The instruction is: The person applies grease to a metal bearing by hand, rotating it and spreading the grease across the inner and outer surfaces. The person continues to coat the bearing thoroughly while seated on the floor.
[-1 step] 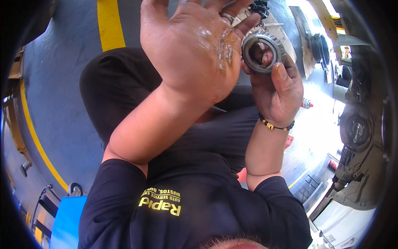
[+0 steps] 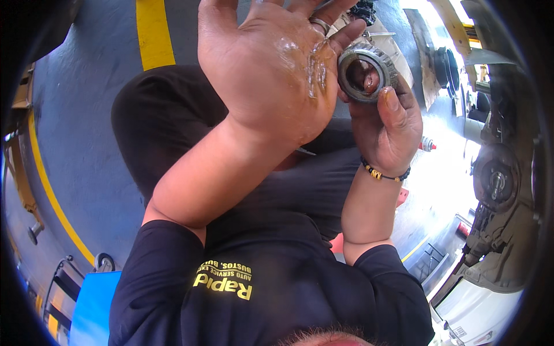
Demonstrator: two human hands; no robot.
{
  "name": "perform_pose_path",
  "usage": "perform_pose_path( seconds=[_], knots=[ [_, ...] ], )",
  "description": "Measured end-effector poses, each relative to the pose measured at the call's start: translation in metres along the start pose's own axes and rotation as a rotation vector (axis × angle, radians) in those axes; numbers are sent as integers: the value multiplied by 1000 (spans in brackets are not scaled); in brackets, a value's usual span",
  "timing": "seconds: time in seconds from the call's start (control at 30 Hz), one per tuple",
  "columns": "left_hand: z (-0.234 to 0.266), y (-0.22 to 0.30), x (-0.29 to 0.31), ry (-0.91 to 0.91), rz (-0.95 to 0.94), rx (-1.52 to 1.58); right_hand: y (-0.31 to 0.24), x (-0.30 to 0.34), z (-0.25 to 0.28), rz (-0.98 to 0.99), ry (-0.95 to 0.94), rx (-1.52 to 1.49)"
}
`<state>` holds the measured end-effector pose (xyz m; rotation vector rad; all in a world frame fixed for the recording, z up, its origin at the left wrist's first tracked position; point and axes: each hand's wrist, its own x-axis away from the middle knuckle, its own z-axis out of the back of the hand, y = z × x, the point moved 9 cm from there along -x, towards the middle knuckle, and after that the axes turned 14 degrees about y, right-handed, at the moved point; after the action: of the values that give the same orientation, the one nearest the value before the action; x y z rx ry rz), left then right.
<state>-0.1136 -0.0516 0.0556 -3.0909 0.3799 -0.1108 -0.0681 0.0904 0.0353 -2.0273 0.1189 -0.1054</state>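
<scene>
My left hand [image 2: 274, 81] is raised with its palm up and its fingers spread, their tips cut off by the top edge. Wet amber grease [image 2: 315, 72] is smeared across that palm on the side toward the bearing. In my right hand [image 2: 388, 132] is a tapered roller bearing [image 2: 388, 67], a steel ring with rollers round its outside. The thumb presses on its rim, and a fingertip shows through its bore. The bearing sits right beside the greasy edge of my left palm; whether they touch I cannot tell.
My crossed, dark-trousered legs [image 2: 164, 121] lie below the hands. Cardboard [image 2: 424, 63] with dark parts lies on the floor ahead to the right. A vehicle's wheel hub [image 2: 496, 179] stands at far right. At lower left is a blue object [image 2: 95, 305]; a yellow line [image 2: 154, 34] crosses the floor.
My left hand has shifted very slightly to the right, toward the bearing. The right hand and the bearing stay almost in place.
</scene>
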Motion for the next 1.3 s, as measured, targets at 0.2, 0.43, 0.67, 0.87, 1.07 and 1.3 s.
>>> perform_pose_path(
  seconds=[0.2, 0.43, 0.67, 0.87, 1.07, 1.3],
  knots=[
    [0, -6, -5, 6, 34, 22, -8, -6, 1, 293, 103, 173],
    [6, -15, -1, 30, 2, 39, -23, -3, -7, 675, 366, 191],
    [14, -12, 0, 56, -68, 54, -16, 16, -34, 519, 347, 367],
    [15, 2, -10, 75, -107, 41, -20, 21, -7, 391, 332, 342],
    [13, -4, 2, 76, -100, 84, -21, -8, -20, 432, 508, 377],
    [14, 1, -10, 25, -124, 101, -17, 10, -39, 410, 265, 464]
  ],
)
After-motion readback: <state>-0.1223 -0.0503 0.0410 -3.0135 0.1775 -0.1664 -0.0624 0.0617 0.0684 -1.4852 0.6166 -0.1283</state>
